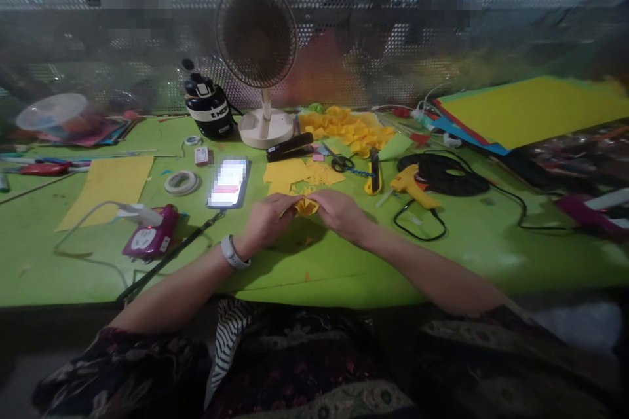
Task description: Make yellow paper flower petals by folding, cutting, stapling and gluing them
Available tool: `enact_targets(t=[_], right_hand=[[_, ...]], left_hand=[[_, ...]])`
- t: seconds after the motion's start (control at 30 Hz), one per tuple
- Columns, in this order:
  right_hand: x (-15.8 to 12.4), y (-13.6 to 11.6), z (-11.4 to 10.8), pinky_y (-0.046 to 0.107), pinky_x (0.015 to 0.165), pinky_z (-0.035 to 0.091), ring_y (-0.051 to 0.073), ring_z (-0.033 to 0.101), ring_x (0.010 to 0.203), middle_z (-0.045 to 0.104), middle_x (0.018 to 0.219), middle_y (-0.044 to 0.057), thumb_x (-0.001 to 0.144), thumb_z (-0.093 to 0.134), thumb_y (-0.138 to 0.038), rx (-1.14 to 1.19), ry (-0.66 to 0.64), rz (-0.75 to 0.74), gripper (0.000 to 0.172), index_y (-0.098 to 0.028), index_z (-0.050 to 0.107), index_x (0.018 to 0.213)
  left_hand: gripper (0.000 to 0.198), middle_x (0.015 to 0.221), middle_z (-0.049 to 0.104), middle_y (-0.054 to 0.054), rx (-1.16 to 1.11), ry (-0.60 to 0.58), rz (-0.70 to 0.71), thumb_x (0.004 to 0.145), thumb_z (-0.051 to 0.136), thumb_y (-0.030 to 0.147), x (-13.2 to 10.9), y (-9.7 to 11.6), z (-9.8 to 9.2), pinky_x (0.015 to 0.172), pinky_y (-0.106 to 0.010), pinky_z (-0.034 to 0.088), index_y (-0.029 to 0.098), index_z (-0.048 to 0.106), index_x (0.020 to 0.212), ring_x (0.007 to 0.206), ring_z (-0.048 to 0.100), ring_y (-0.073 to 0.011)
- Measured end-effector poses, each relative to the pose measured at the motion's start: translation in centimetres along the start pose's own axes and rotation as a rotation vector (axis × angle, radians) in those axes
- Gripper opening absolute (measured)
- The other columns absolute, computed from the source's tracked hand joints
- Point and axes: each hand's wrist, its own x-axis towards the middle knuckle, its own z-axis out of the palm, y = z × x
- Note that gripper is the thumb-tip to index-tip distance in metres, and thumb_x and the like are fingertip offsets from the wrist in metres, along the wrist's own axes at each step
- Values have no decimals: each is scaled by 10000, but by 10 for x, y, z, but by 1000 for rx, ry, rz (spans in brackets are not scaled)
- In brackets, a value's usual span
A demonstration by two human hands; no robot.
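Observation:
Both of my hands meet at the middle of the green table [344, 262]. My left hand [268, 217], with a white band on the wrist, and my right hand [339, 211] are closed from either side on a small folded piece of yellow paper [305, 207]. Just behind it lie flat yellow paper cut-outs [295, 173]. A lit phone [228, 183] lies to the left of my left hand.
A white desk fan [258, 62] stands at the back. Near it are a black stapler [289, 146], scissors [341, 160], a yellow utility knife [374, 173], a yellow glue gun [411, 186], coiled black cable [442, 173], tape rolls [181, 181] and stacked coloured sheets [531, 108].

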Motion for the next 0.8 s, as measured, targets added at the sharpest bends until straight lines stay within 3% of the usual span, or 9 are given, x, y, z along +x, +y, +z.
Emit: enact_targets(t=[0.23,0.5,0.7,0.8], right_hand=[[1,-5,0,307,713,466,199,640,794,725,947,71,933,452,-136,110,-50,161,241,-185,641,1074],[5,-18,3,272,624,426,152,584,610,677,724,5,905,418,-132,354,-11,328,203,-189,605,961],[6,-21,7,290,642,470,159,648,624,688,724,18,895,426,-103,409,-1,377,232,-174,635,967],[5,-24,6,306,668,493,172,669,672,710,764,38,897,427,-90,428,-5,374,276,-162,663,1022]], left_hand=[[241,872,745,-87,126,18,74,931,522,264,1,5,-1,668,-296,507,196,724,1042,742,654,-181],[241,646,650,-30,68,-54,-55,949,488,319,-1,7,2,488,-259,305,207,702,949,489,474,-135],[242,650,632,-39,-9,-74,-198,958,472,324,-4,12,11,511,-277,313,197,678,936,471,428,-137],[262,630,627,-32,13,-82,-196,976,453,319,-7,15,12,488,-268,320,187,675,1018,440,420,-130]])
